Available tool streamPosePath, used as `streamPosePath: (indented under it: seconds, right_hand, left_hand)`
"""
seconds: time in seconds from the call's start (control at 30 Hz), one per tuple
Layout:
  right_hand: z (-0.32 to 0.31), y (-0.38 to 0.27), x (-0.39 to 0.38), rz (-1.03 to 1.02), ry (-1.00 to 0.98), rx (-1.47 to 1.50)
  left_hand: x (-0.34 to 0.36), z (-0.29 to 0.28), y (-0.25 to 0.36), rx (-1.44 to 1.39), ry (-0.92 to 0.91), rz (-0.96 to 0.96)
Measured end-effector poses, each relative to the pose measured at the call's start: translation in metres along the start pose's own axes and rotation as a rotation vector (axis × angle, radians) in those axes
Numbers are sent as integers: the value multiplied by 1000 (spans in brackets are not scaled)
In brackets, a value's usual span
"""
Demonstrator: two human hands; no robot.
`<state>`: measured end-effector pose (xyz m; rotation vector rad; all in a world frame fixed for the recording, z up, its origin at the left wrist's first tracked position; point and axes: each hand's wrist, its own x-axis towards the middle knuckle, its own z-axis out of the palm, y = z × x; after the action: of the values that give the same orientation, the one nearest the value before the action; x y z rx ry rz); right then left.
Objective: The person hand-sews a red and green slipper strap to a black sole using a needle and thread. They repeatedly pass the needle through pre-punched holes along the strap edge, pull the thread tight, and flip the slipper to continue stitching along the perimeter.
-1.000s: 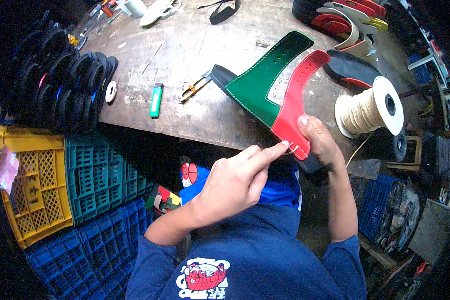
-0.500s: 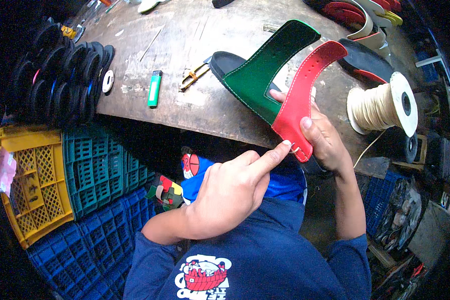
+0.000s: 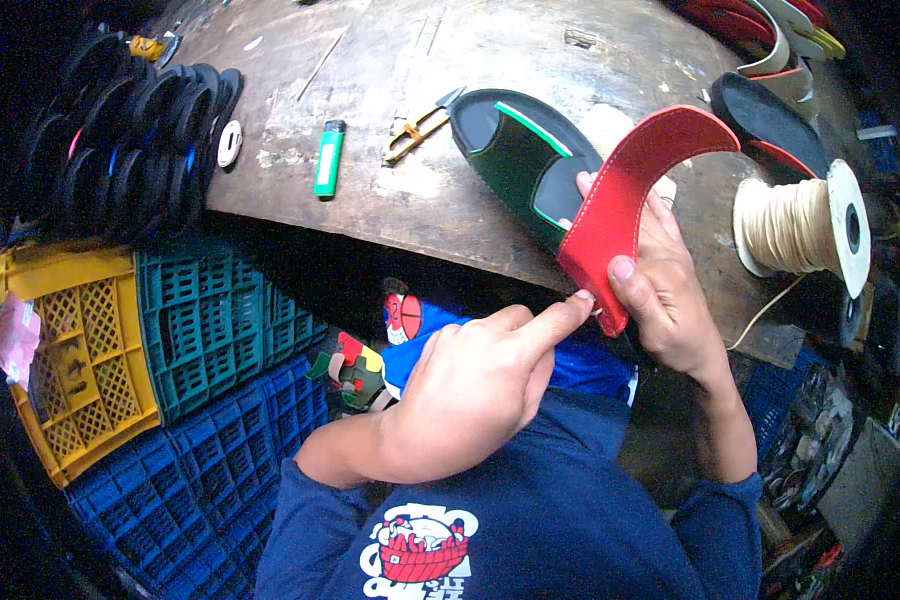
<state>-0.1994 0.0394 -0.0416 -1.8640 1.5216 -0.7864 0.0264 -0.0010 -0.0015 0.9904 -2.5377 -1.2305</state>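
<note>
In my right hand (image 3: 665, 300) is a sandal with a dark sole (image 3: 525, 110), one green strap piece (image 3: 515, 165) and one curved red strap (image 3: 610, 210) with pale stitching. The thumb presses the red strap's face while the other fingers go behind it. My left hand (image 3: 475, 385) is closed, its index fingertip against the red strap's lower end, beside a small bit of white cord (image 3: 597, 311). Its thumb and whatever it may pinch are hidden.
On the worktable (image 3: 370, 60) lie a green lighter (image 3: 328, 160), yellow-handled snips (image 3: 417, 135) and a white oval piece (image 3: 230, 145). A cord spool (image 3: 795, 225) stands right; black soles (image 3: 140, 140) are stacked left. Yellow (image 3: 80, 390), teal (image 3: 215, 320) and blue (image 3: 200, 460) crates stand below.
The sandal has turned in my right hand: the green strap has tipped down over the sole, and more of the sole shows. My left fingertip stays at the red strap's lower end.
</note>
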Motion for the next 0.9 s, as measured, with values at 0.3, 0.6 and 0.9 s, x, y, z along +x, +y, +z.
streamPosePath:
  seconds: [0.3,0.6,0.9]
  right_hand:
    - [-12,-5,2,10,-210,-154]
    - [-28,0,18,-158,-401,-355]
    - [-22,4,20,-177,-345,-418]
  left_hand:
    - [2,40,-60,-241,195,257]
    - [9,100,-139,-503,63,439]
    - [24,127,-132,-511,-145,401]
